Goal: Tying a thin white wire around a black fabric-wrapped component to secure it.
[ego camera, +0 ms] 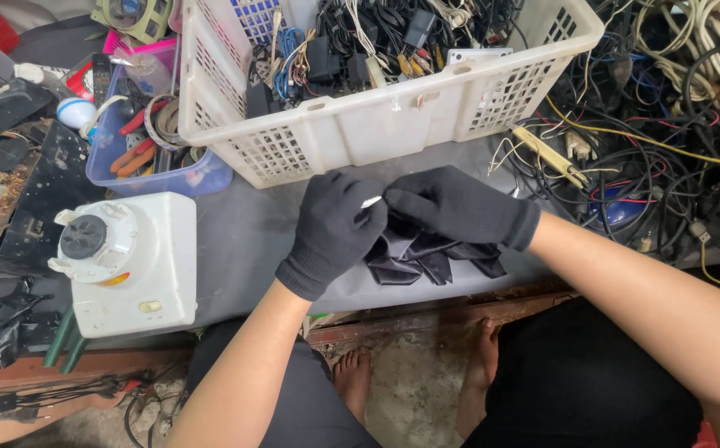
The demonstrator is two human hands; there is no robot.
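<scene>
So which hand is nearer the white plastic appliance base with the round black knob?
Left. The left hand is just right of the appliance base; the right hand lies farther right.

Black knit gloves on left hand (333, 232) and right hand (458, 205), bare forearms.

Two gloved hands meet at the centre — the left hand (333, 228) and the right hand (451, 203). One white basket (377, 124) of cables sits far centre, one blue tub (119, 170) far left, one white appliance (132, 261) near left — and two bare feet (352, 377) below the table edge.
</scene>
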